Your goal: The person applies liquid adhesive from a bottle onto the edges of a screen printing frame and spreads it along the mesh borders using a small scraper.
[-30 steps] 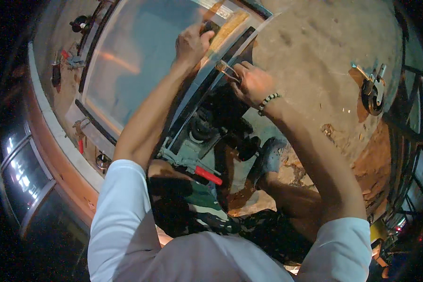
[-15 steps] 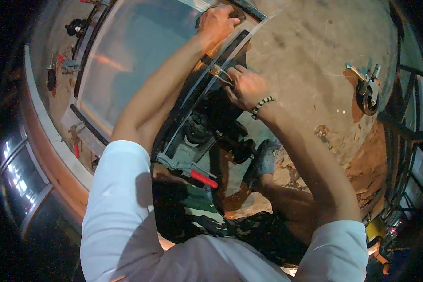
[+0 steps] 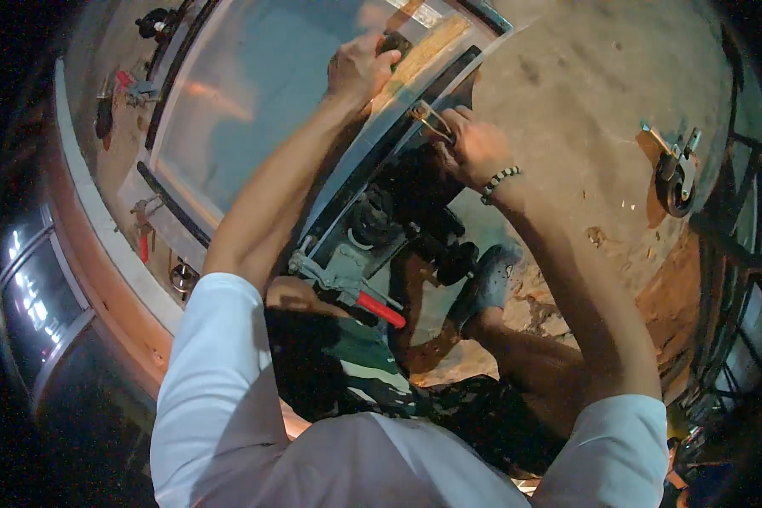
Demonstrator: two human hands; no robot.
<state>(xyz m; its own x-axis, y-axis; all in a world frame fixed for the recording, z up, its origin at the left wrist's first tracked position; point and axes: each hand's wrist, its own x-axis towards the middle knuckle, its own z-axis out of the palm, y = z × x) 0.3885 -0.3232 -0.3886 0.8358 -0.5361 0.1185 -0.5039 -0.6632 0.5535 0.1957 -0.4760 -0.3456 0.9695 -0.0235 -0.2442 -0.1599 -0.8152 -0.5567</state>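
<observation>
Head view: left hand (image 3: 357,68) is curled round a dark block (image 3: 394,46), over the edge of a big framed sheet (image 3: 237,110). That sheet spreads mostly left of the hand, with a yellowish strip (image 3: 432,51) just to its right. Right hand (image 3: 476,146) is lower and further right, fingers closed on a metal handle (image 3: 434,121) that pokes out up-left, right by the frame's black edge; can't tell how much is hidden in the fist. Down-left of that hand sits a red-handled clamp (image 3: 379,308), and well off to its right, a caster wheel (image 3: 676,186).
</observation>
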